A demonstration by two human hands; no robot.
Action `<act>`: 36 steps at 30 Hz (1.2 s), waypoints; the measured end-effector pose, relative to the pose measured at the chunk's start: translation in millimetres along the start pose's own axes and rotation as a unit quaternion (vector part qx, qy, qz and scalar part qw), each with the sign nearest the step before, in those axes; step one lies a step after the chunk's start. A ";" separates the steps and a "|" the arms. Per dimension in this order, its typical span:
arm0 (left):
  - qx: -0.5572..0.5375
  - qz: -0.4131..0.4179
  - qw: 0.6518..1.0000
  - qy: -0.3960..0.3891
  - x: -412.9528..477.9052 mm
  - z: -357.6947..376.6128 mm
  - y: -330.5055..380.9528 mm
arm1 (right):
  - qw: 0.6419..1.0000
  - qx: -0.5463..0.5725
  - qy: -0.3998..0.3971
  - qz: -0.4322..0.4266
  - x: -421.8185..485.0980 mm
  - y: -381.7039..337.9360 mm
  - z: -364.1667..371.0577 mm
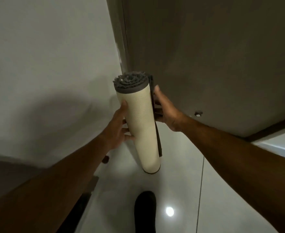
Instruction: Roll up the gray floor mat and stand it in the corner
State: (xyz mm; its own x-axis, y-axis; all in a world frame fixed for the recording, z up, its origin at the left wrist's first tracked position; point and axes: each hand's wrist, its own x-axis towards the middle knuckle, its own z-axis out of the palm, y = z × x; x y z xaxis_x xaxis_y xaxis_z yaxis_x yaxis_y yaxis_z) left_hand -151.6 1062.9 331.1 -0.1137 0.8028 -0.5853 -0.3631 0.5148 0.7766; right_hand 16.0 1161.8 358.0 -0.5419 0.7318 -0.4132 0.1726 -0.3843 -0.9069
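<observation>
The gray floor mat (141,118) is rolled into a tight tube with its cream backing outward and gray pile showing at the top end. It stands nearly upright on the white tiled floor, in the corner between the pale wall and a brown door. My left hand (120,126) grips the roll's left side at mid-height. My right hand (166,109) holds the right side, fingers pressed on the loose dark edge of the mat. The bottom end of the roll rests on the floor.
A pale wall (46,64) rises on the left and a brown door (214,56) on the right. A small doorstop (198,113) sits near the door's lower edge. My dark shoe (145,211) stands on the glossy tiles below the roll.
</observation>
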 end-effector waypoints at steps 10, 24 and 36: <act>-0.045 -0.027 0.997 0.049 145.3 -43.0 34.6 | 0.996 0.065 0.001 0.053 165.7 5.0 -9.4; -0.036 0.046 0.993 0.103 207.2 -52.1 35.4 | 0.992 0.092 -0.018 0.080 251.3 23.7 -12.0; -0.098 0.051 0.935 0.336 177.6 -9.4 35.0 | 0.992 0.013 0.117 0.050 198.5 -24.3 -33.1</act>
